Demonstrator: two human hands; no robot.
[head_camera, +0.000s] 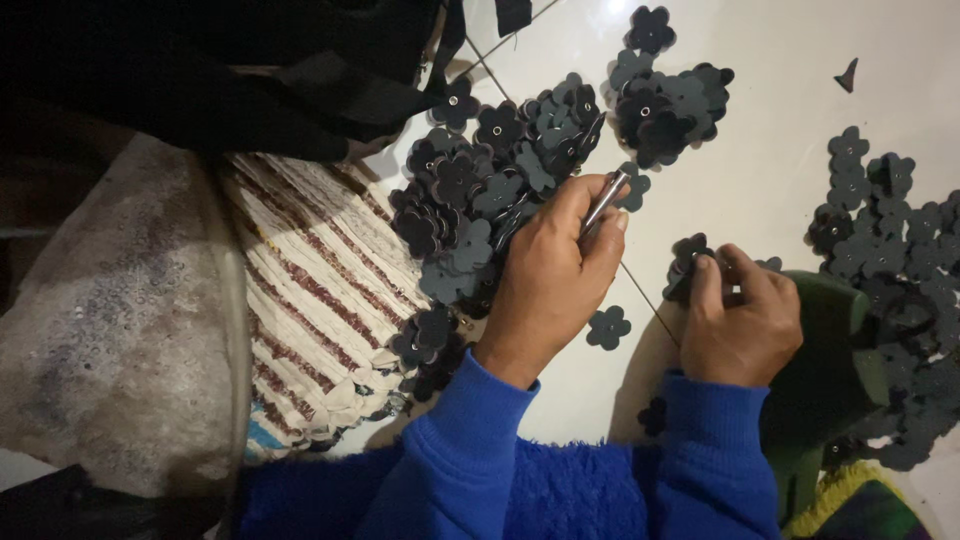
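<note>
Too many dark flower-shaped leather cutouts (470, 190) to be counted are spread in three heaps on the white floor (780, 130). One slim metal tool (604, 203) is clamped in the closed left hand (550, 285). One cutout (688, 262) is pinched by the right hand (740, 325).

Glossy white tiled floor (790, 120), glare

No packages, labels, signs or screens anywhere in view.
</note>
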